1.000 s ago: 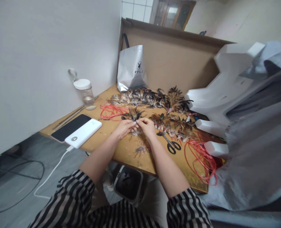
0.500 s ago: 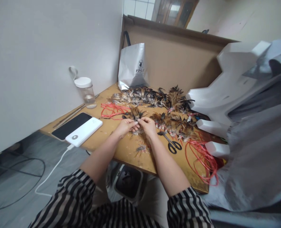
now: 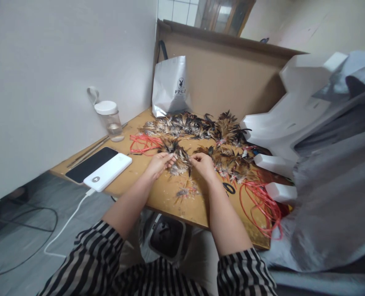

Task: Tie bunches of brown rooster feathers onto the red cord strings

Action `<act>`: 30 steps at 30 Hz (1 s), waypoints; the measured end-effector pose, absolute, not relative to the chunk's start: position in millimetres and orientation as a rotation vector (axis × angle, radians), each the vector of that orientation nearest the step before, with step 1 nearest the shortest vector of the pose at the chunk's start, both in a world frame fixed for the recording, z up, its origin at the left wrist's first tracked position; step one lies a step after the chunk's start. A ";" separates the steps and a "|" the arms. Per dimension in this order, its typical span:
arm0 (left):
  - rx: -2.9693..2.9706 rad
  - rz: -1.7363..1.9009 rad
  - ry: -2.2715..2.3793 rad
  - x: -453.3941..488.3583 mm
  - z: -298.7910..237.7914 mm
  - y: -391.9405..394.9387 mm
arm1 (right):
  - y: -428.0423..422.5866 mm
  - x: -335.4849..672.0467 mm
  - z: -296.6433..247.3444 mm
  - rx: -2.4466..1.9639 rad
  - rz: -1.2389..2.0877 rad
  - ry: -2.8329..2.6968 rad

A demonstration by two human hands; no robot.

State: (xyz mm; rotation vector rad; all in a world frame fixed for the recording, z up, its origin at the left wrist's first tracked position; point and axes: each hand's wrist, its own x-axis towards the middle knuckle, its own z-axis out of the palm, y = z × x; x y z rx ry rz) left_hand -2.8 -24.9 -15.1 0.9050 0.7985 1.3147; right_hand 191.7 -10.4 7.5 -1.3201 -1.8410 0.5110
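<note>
Brown and black feathers [image 3: 180,163] lie in a loose pile between my hands, with pale fluffy ones at the front. At the pile's left side, my left hand [image 3: 161,163] has thumb and forefinger pinched together, seemingly on feathers; a small pale tip shows there. My right hand [image 3: 204,165] is closed in a pinch at the right edge of the pile, with a dark feather at its fingertips. Black-handled scissors [image 3: 229,188] lie beside my right forearm, which hides most of them. Small feather scraps [image 3: 187,191] are scattered nearer the table's front edge.
Feather bunches line the back [image 3: 185,125] and right [image 3: 236,164] of the table. Red plastic string [image 3: 259,205] lies at right, more at left. A phone [image 3: 91,164], white power bank [image 3: 108,172], lidded bottle [image 3: 111,121], silver bag [image 3: 170,86] and white foam [image 3: 277,123] stand around.
My hands were together over the feathers and have parted, the right one moving to the right. The right forearm now covers most of the scissors.
</note>
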 end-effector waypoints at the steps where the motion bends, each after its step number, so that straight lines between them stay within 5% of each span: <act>1: 0.901 1.313 0.796 -2.7 -15.7 -24.7 | -12.2 191.4 8.3 -1.332 0.440 -1.897; 9: 0.883 1.290 0.804 -1.5 -12.3 -27.1 | -21.9 184.9 15.5 -1.449 0.105 -2.100; 17: 0.824 1.267 0.787 0.1 -7.7 -31.0 | -20.7 185.0 26.0 -1.097 1.115 -1.283; 21: 0.819 1.227 0.747 1.9 -6.9 -33.3 | -26.5 166.0 25.6 -0.957 1.355 -1.040; 30: 0.879 1.204 0.717 1.9 -9.0 -33.0 | -34.0 145.0 13.6 -1.106 0.828 -1.551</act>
